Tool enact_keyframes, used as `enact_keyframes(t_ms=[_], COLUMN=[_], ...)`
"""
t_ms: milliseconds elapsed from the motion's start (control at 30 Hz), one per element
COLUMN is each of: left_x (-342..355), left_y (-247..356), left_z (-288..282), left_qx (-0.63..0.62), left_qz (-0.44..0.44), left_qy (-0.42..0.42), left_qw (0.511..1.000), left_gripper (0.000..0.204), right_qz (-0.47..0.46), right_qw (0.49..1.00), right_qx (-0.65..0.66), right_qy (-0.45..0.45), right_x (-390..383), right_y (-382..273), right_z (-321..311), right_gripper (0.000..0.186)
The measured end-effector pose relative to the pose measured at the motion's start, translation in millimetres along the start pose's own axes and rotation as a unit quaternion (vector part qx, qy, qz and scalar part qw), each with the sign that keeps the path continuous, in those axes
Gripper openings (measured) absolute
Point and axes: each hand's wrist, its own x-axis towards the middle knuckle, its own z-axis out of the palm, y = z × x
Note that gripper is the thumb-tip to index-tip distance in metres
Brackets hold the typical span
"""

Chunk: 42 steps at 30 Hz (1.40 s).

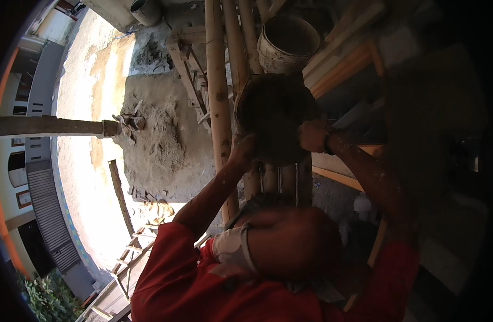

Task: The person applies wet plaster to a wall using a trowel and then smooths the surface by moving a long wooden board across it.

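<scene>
A dark round basin (273,107) with dark material in it rests over a scaffold of bamboo poles (222,96). My left hand (244,150) grips its near left edge. My right hand (314,135), with a dark band at the wrist, holds its right edge. The basin's contents are too shadowed to make out. Just beyond it stands a grimy white bucket (287,61), coated with grey residue. My red sleeves come in from the lower edge.
Orange wooden framing (364,53) runs along the right. Down on the left are a sand heap (166,139), wooden trestles (185,59), ladder-like framing (126,260) and a sunlit paved strip (83,177). A grey beam (48,126) juts across the left. A small bucket (145,12) sits far back.
</scene>
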Motion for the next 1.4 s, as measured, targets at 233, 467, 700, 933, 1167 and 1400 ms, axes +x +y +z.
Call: enact_keyframes(t_ms=[233,467,700,933,1167,1400], left_x=[-4.2,-2.8,16.1,-34.5,-107.2,-164.3], left_y=[4.0,35.2,54.8,88.4,111.4,138.0], left_z=[-9.6,4.1,-13.1,-13.2,-53.3,-92.2], left_qx=[-0.111,0.323,0.464,-0.321,-0.02,0.521], left_qz=[0.026,0.24,0.34,0.06,0.197,0.102], left_qy=[-0.073,-0.036,-0.083,-0.062,0.04,0.244], left_qw=[0.991,0.915,0.814,0.943,0.979,0.812], left_gripper=[0.04,0.046,0.024,0.04,0.042,0.016], right_qz=[0.069,0.033,0.1,0.157,0.083,0.011], right_qw=[0.879,0.946,0.924,0.844,0.882,0.747], right_qx=[0.471,0.139,0.097,0.303,0.416,0.623], right_qy=[0.018,0.292,0.356,0.413,0.206,0.231], right_x=[-37.9,-49.7,-104.2,-194.3,-164.7,-74.0], right_y=[-26.4,-9.7,-30.4,-18.1,-34.6,-118.1], right_z=[3.2,54.2,6.9,32.1,153.3,260.4], right_gripper=[0.026,0.023,0.039,0.047,0.043,0.044])
